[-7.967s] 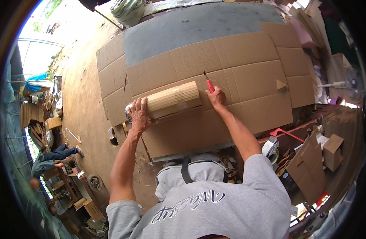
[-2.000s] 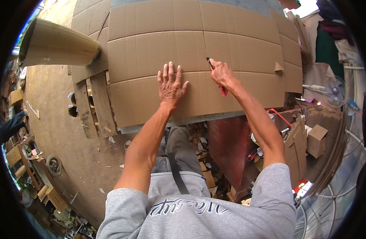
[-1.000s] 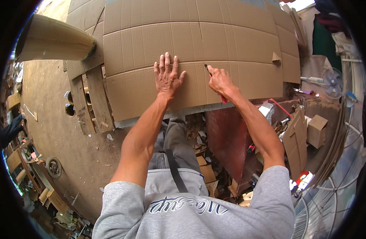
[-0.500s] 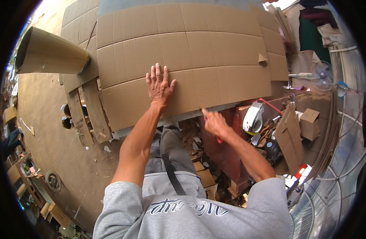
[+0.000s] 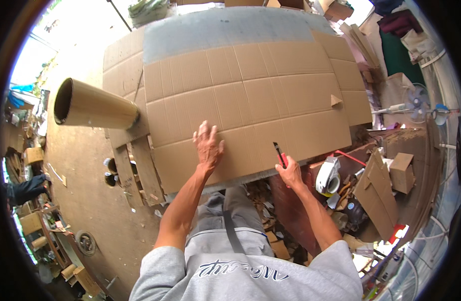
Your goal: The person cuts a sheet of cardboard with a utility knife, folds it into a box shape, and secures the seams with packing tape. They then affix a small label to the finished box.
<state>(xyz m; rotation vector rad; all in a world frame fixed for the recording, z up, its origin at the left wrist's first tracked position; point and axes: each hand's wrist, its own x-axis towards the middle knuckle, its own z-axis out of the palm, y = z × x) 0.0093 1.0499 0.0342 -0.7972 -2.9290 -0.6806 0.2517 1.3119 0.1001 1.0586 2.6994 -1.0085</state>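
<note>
Head view: red knife (image 5: 281,157) aslant, blade (image 5: 276,146) forward-left.

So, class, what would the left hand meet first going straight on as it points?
For the left hand, the way looks free over the flat cardboard sheet toward the grey surface, though whether it touches the sheet is unclear.

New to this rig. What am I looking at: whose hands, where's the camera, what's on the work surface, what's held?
There's no machine: these are a person's bare hands. A fisheye camera worn on the head looks down, so straight edges bend. A large cardboard sheet lies on a grey surface; a wide tube stands at the left. The right hand holds a red cutter. The left hand is open over the sheet, holding nothing.
</note>
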